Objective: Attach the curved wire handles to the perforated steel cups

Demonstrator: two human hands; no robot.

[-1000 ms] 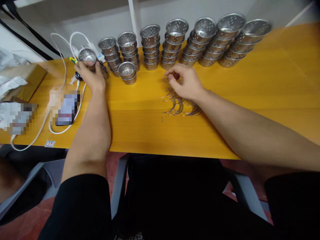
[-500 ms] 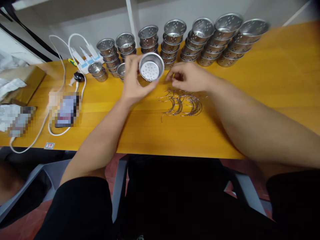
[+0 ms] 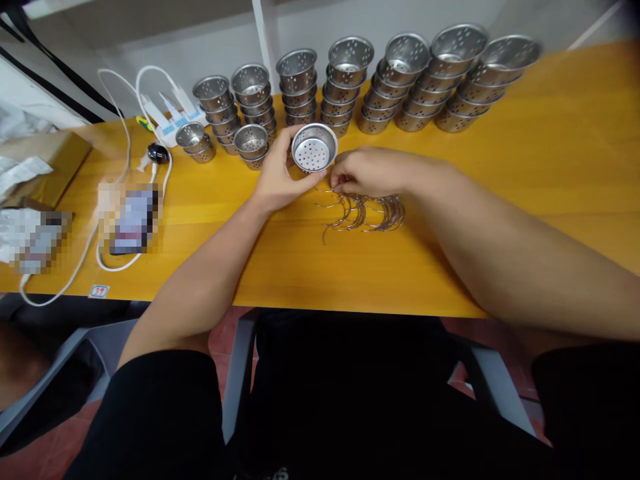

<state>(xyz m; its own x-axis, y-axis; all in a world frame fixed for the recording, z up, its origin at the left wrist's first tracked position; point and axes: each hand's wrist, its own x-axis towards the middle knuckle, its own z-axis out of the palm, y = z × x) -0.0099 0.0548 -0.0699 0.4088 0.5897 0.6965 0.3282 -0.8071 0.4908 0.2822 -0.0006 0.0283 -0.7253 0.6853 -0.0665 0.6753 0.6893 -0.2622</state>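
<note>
My left hand [image 3: 278,175] grips a perforated metal cup [image 3: 315,148] by its side, above the table. The cup's open top is tilted toward me, showing the holes in its bottom. Just to its right, my right hand [image 3: 360,172] is closed in a pinch at the far end of a loose pile of thin curved wires [image 3: 387,215]. A wire appears to be between its fingertips, partly hidden by them. A short stack of similar cups [image 3: 251,141] stands beyond my left wrist.
Several tall stacks of perforated cups [image 3: 351,57] line the back of the yellow table [image 3: 350,280]. A small cup stack [image 3: 195,138], a power strip [image 3: 175,127], white cables and a phone [image 3: 134,223] lie on the left. A cardboard box [image 3: 63,157] sits farther left.
My left hand and the cup have moved slightly right and toward me. My right hand has lowered to the wires, and its fingers have closed into a pinch.
</note>
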